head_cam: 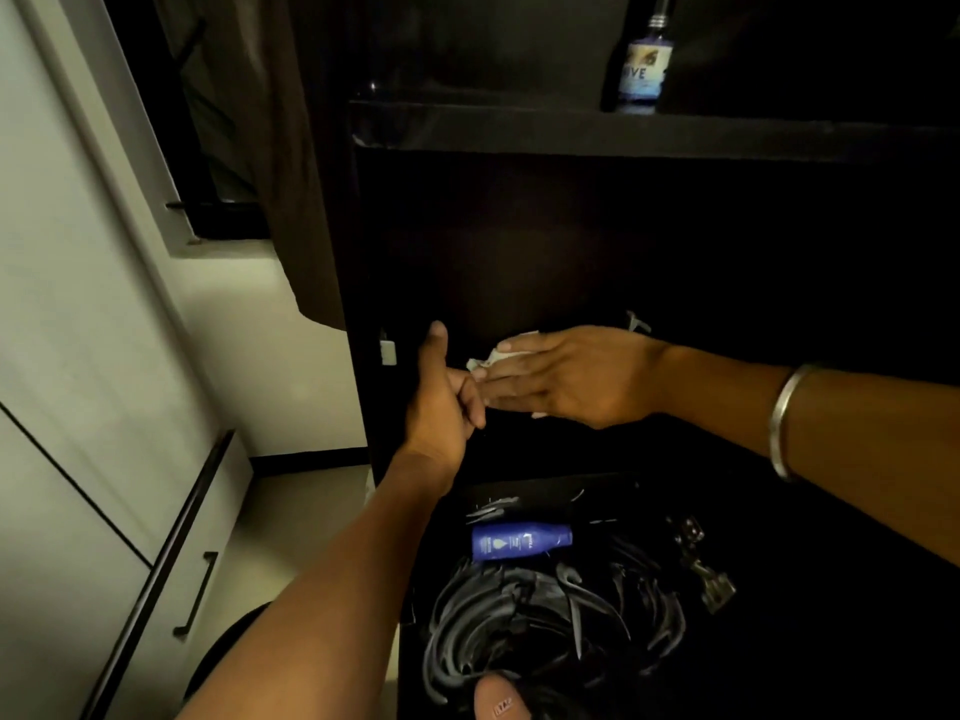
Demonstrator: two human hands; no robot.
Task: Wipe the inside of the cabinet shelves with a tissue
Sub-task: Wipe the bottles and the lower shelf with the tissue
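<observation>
Right hand [576,376] flat on tissue [485,360]; left hand [441,402] thumb raised.

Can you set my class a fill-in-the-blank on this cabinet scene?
1. The right hand presses a ___ on the shelf.
2. The blue bottle lying below rests beside a coil of black ___.
3. The right forearm wears a metal ___.
4. The bottle on the upper shelf stands ___.

Missing words: tissue; cable; bangle; upright

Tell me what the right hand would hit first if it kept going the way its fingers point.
The left hand. The right hand, tissue under its straight fingers, points leftward, and its fingertips already look to be touching the left hand's fingers, though the dim light leaves depth unclear.
</observation>
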